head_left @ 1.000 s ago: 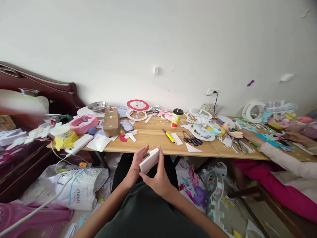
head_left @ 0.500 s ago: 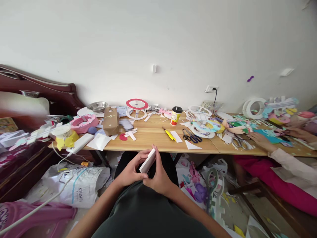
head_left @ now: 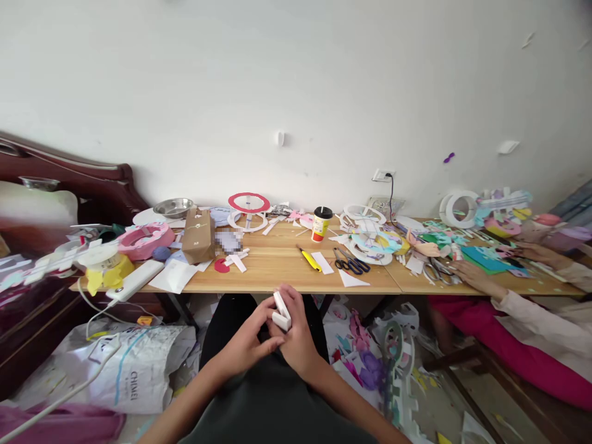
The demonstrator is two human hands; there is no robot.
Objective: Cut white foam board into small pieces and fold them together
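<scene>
White foam piece (head_left: 281, 310) sat pinched between both hands over the lap, just below the wooden table (head_left: 277, 279) edge. Left hand (head_left: 247, 341) fingers curled round its lower end, right hand (head_left: 296, 339) closed on its side. Best kept gripped lightly, edges unbent. Yellow cutter (head_left: 309, 259) lay apart on the table.

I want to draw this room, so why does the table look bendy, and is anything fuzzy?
Head view: the wide lens bows the table and stretches the corners. Daylight is soft and even, no glare. The hands and white foam piece look fairly sharp; the far right edge is smeary. One small patch on the table is pixelated.
</scene>
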